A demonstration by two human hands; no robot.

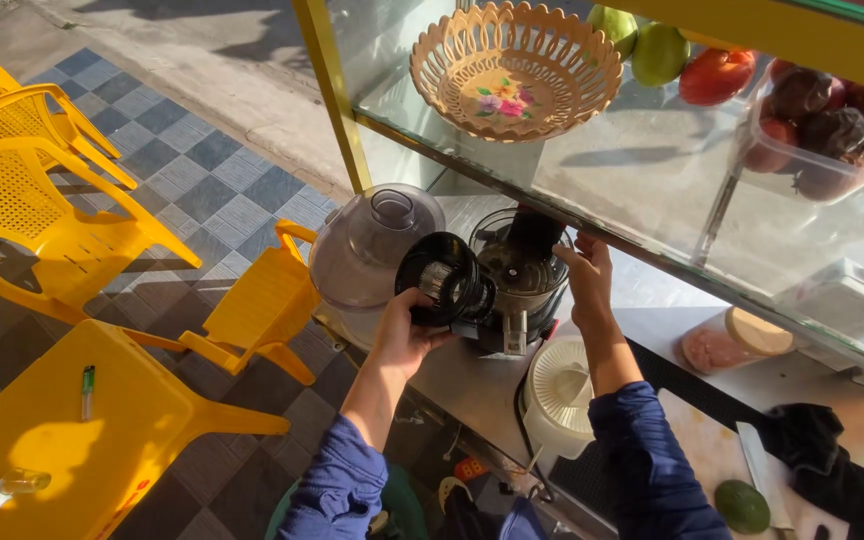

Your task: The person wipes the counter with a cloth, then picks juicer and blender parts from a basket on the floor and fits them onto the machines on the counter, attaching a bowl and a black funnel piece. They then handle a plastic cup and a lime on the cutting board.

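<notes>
Steel counter [472,385] w/ juicer [517,275], outdoors

- Both arms wear long sleeves of a blue, slightly purplish cloth
- The left sleeve [337,490] ends well short of the left hand [404,335], leaving the forearm bare from about the elbow down
- The right sleeve [642,465] is likewise pushed back from the right hand [584,272], bunched in soft folds at its cuff
- The cloth looks thin and matte, with creases catching the sunlight
- Both hands are bare: no gloves, and no ring, watch or band shows on fingers or wrists
</notes>
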